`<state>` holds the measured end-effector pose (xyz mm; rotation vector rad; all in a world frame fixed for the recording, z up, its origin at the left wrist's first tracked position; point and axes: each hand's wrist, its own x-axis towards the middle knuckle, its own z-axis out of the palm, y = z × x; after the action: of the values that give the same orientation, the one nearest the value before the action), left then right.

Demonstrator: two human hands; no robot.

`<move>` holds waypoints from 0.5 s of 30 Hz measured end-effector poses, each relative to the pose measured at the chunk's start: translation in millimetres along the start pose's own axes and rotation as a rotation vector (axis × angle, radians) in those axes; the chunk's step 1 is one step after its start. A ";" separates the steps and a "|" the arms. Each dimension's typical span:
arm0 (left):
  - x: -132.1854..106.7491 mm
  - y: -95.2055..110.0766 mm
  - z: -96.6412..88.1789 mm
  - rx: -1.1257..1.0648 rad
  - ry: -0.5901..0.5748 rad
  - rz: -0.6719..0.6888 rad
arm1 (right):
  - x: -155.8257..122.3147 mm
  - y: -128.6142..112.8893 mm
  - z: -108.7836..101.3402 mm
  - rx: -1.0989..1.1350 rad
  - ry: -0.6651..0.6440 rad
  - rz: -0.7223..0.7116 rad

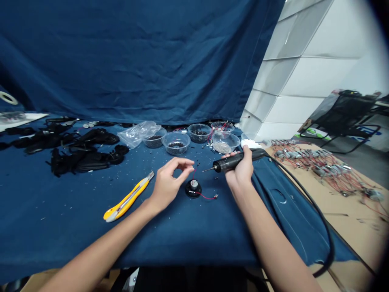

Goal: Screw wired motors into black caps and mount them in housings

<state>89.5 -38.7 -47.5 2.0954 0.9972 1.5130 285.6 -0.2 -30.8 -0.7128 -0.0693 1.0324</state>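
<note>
My right hand point(241, 172) is wrapped round a black corded electric screwdriver point(227, 163). Its thin bit points left, toward my other hand. The thumb and forefinger of my left hand point(170, 178) come together in a pinch; anything between the tips is too small to make out. Just below those fingertips, a small motor on a round black base point(193, 188) stands on the blue cloth. One red wire rises from it close to my left fingertips, and another red lead point(206, 197) runs right to a small end piece.
A yellow utility knife point(129, 199) lies left of my left hand. Behind are clear tubs point(176, 144) of small parts and a plastic bag point(138, 134). Black parts point(85, 152) are heaped at left. Wired motors point(316, 160) cover part of the right board; the screwdriver's cable point(313, 202) loops there.
</note>
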 end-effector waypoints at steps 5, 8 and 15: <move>-12.4 3.2 8.6 -0.004 -0.012 0.069 | -3.7 9.9 -0.8 0.019 0.033 0.068; -14.6 3.6 10.2 -0.003 -0.006 0.117 | -2.8 12.3 -1.4 0.003 0.045 0.081; -15.6 0.3 13.3 0.006 0.001 0.123 | -5.5 15.1 -2.0 -0.008 0.034 0.077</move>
<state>99.3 -48.8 -62.5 2.1961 0.8884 1.5706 272.0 -0.9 -39.6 -0.7444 -0.0167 1.0937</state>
